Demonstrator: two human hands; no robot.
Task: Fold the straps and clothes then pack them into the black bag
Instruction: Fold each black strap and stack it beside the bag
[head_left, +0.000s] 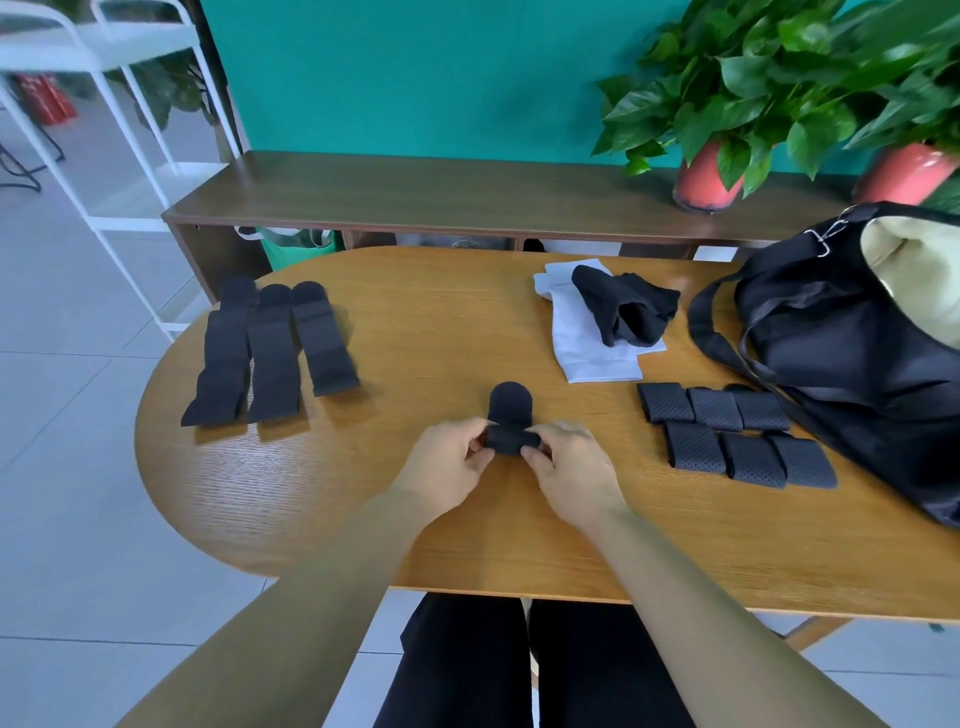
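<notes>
A black strap lies partly rolled at the middle of the wooden table. My left hand pinches its left end and my right hand pinches its right end. Three unfolded black straps lie flat at the left. Several folded straps sit in two rows at the right. A white garment with a black garment on top lies behind them. The black bag stands open at the far right, showing a cream lining.
A low wooden shelf runs behind the table, carrying two potted plants at the right. A white rack stands at the left over a tiled floor. My legs are under the table's near edge.
</notes>
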